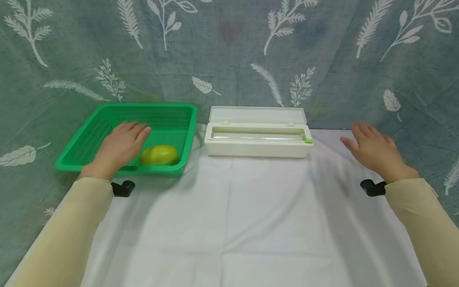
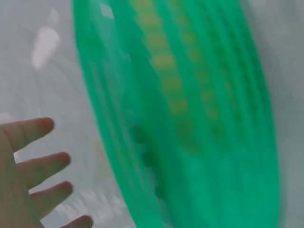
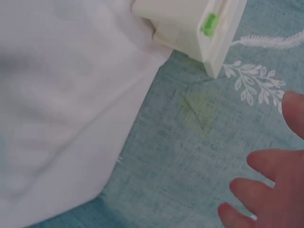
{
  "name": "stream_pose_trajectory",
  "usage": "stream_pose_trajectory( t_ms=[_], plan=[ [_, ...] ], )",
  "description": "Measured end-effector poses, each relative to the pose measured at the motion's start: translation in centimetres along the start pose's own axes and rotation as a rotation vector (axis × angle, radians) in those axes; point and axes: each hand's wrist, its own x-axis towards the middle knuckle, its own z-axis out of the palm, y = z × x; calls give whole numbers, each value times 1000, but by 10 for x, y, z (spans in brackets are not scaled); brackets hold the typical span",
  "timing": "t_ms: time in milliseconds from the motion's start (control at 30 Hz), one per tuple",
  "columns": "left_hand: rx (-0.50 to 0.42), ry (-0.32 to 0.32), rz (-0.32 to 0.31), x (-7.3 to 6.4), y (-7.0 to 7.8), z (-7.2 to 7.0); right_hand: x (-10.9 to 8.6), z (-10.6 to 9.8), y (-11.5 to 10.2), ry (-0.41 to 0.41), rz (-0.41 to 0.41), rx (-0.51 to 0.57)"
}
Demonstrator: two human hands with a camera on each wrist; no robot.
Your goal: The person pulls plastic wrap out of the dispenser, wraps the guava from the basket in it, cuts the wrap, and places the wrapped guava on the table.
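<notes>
A green plastic basket (image 1: 172, 107) with slotted sides stands at the left, and a yellow-green fruit shaped like a mango (image 1: 159, 155) lies in its near right part. My left hand (image 1: 122, 143) is above the basket, left of the fruit, holding nothing. Its fingers look spread and straight in the left wrist view, beside the blurred basket wall (image 2: 204, 190). Right of the basket sits a cream cling film dispenser (image 1: 258, 149), lid raised at the back, with a clear roll (image 1: 258, 136) inside. My right hand (image 1: 376, 149) is well right of the dispenser, its fingers extended and holding nothing.
A white cloth (image 1: 229, 219) covers the table. Behind it hangs a grey-green curtain (image 1: 229, 52) printed with white leaves, close behind the basket and the dispenser. A small bright green slider (image 1: 308, 141) sits at the dispenser's right end.
</notes>
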Motion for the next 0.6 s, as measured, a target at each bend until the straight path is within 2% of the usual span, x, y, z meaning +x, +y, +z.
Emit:
stream_pose_trajectory(
  t_ms=[133, 267, 333, 400, 500, 600],
  plan=[
    [-69, 60, 63, -2, 39, 2, -1, 10, -6, 196, 21, -4],
    [-90, 163, 105, -3, 77, 10, 5, 21, -12, 402, 0, 52],
    [-93, 210, 142, -2, 93, 17, 9, 27, -16, 441, -6, 119],
    [-105, 240, 177, 1, 106, 23, 12, 31, -19, 443, 10, 192],
    [-143, 266, 206, 5, 122, 31, 15, 36, -24, 428, 54, 292],
    [-202, 284, 222, 8, 133, 38, 20, 43, -28, 454, 83, 365]
  ],
)
